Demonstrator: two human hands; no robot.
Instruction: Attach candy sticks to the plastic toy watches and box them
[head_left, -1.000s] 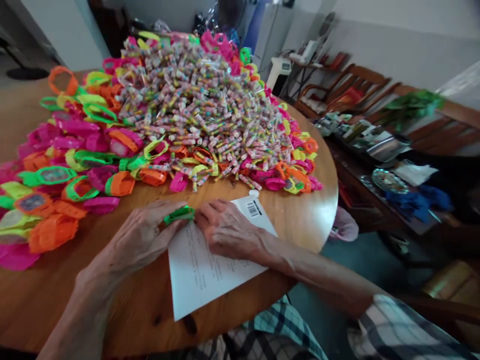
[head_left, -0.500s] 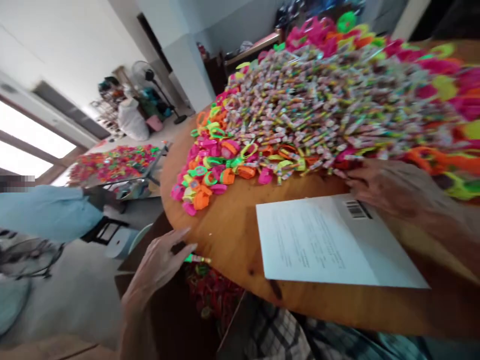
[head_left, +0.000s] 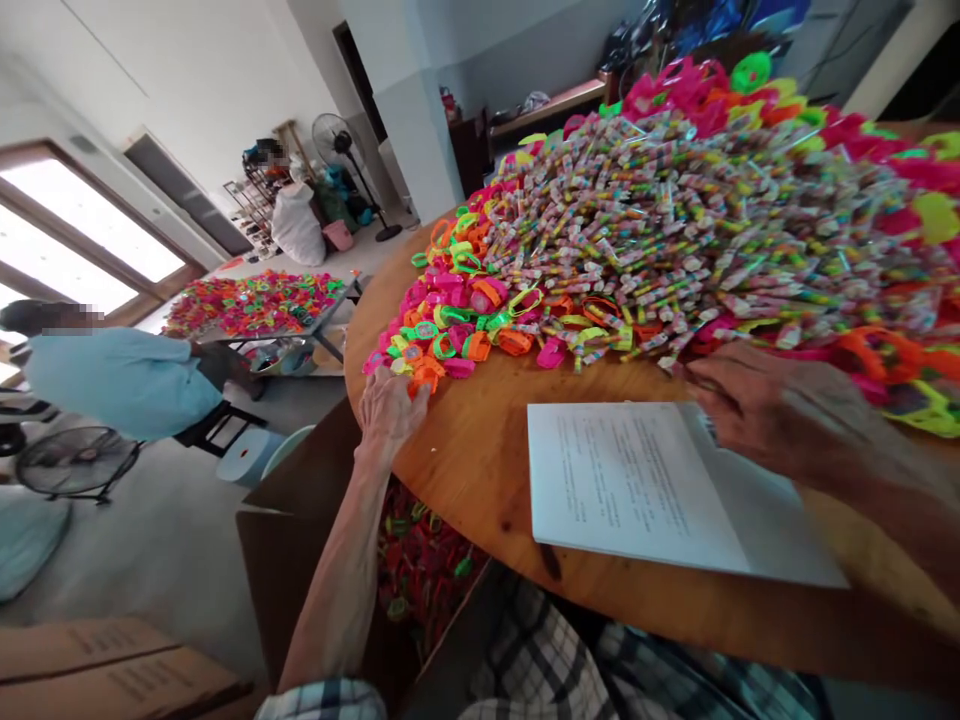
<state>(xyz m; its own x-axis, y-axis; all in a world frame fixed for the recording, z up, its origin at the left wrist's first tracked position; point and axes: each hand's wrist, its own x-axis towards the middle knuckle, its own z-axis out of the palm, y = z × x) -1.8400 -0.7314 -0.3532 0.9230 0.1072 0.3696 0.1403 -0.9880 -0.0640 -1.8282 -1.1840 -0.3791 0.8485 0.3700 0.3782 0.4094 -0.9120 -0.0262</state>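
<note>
Head view: the left hand (head_left: 390, 405) reaches out to the near edge of a spread of bright plastic toy watches (head_left: 442, 335) on the round wooden table (head_left: 480, 470). Its fingers curl loosely over an orange watch (head_left: 424, 378) at the fringe of the pile; they touch it, but whether they grip it I cannot tell.

The right hand (head_left: 757, 405) lies on the far corner of a white sheet (head_left: 637, 485), fingers bent and pointing toward the heap, right where the sheet meets the first loose pieces. Whether it pinches anything I cannot tell; nothing shows between its fingers.

Behind the watches rises a large mound of small wrapped candy rolls (head_left: 675, 220), ringed by more pink, green, yellow and orange watches (head_left: 900, 370) on the right side.

Below the table edge, just beside the left forearm, an open cardboard box (head_left: 420, 565) holds a layer of coloured pieces, dim in the shadow. Two closed cartons (head_left: 112, 665) lie on the floor at lower left.

As a judgement: the box holds only a modest amount, while the mound and the watches on the table are still very many, so most of the work looks left to do.

Farther off, another person in a light blue top (head_left: 120, 380) sits by a low table (head_left: 255, 305) that carries a similar bright spread. A standing fan (head_left: 337, 140) is by the wall.
</note>
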